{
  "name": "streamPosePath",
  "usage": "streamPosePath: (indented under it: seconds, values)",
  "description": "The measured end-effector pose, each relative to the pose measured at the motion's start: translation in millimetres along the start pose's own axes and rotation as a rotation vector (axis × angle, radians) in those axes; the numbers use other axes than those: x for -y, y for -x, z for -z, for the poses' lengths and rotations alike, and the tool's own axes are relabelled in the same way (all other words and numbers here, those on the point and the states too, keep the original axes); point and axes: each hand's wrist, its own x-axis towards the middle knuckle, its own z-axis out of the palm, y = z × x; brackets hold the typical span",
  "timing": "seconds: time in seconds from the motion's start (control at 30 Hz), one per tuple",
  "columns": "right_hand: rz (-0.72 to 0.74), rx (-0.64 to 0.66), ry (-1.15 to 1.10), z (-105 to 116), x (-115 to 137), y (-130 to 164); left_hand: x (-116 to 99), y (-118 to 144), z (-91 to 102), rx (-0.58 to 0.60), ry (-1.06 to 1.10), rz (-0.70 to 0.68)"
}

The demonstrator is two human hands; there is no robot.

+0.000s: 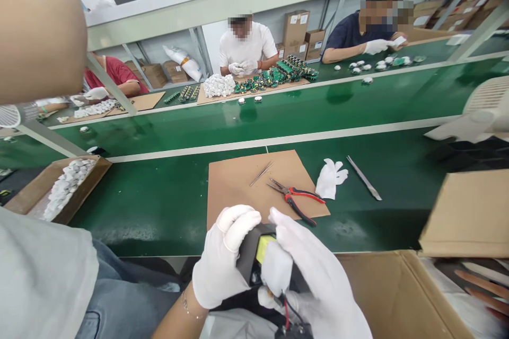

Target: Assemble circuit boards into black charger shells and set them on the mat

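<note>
Both gloved hands are up close to the body, below the near edge of the bench (pixel 167 206). The left hand (pixel 225 259) wraps a small black part (pixel 248 257) with a yellow block (pixel 264 246) showing on top, its fingers curled around the left side. The right hand (pixel 318 275) comes in from the other side, fingers pressed down on a white piece (pixel 276 270) laid against that black part. Red and black wires (pixel 287 312) trail out underneath; where they end is hard to make out this low in the view.

As for progress: the part is in hand and being worked, not set down. The tools lie untouched on the cardboard mat (pixel 234 180) at the middle of the near edge: the red-handled pliers (pixel 296 198) and the thin tweezers (pixel 261 173). Just right of the mat lie a spare white glove (pixel 330 177) and a flat metal strip (pixel 363 177). Toward the near left corner, a box of white pieces (pixel 66 188) sits full. An open carton (pixel 397 296) waits at the near right.

Across the green belt, along the far edge, three other people work at their own mats, with green circuit boards (pixel 278 75) heaped in front of the middle one.
</note>
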Motion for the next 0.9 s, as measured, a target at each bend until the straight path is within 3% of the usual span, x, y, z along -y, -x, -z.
streamPosePath:
  seconds: [0.1,0.17,0.3,0.37,0.5,0.7,0.87,0.9]
  values:
    - [-0.009,0.105,-0.045,4,-4,-2,1,2,-2.0,0.027,0.084,0.024]
    - [-0.084,0.182,-0.191,4,-8,-2,1,3,-2.7,0.066,0.132,0.045]
    - [-0.474,0.161,-0.812,-10,-11,-1,2,6,-4.9,0.102,0.164,0.112]
    - [-0.609,0.167,-1.003,-18,-9,-3,4,9,-6.9,0.120,0.173,0.133]
    - [-0.726,0.252,-1.100,-28,-5,-12,7,17,-11.3,0.112,0.176,0.151]
    - [-0.744,0.193,-1.146,-34,-7,-10,13,21,-9.6,0.166,0.119,0.141]
    - [-0.816,0.175,-1.110,-38,-11,-7,19,19,-3.5,0.239,0.242,0.010]
    - [-0.825,0.186,-1.105,-39,-13,-7,18,19,-3.7,0.226,0.295,0.038]
